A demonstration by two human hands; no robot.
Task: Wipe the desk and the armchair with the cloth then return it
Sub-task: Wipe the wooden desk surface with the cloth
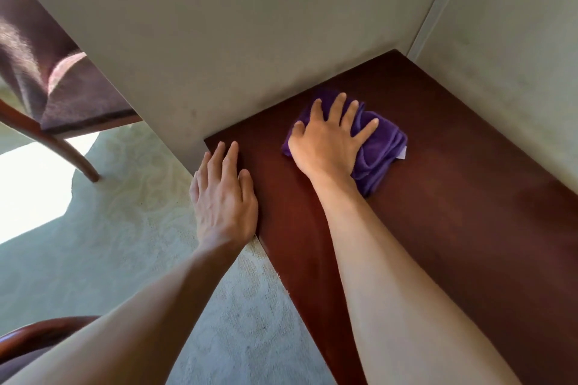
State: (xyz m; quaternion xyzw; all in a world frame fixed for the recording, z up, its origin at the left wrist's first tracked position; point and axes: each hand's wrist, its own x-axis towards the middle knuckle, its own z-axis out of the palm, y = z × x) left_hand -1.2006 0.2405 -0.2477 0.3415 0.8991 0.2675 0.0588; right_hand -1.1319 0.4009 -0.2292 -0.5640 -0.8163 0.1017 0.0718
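A dark reddish-brown wooden desk fills the right half of the view, set into a wall corner. A crumpled purple cloth with a small white tag lies on the desk near the back wall. My right hand presses flat on the cloth with fingers spread. At the desk's left edge near its corner, my left hand rests palm down, fingers together, holding nothing. An armchair with a dark purple seat and curved wooden legs stands at the upper left, apart from both hands.
Pale walls close in the desk at the back and the right. Light patterned carpet covers the floor left of the desk, with a bright sunlit patch at the far left. A curved wooden chair arm shows at the bottom left.
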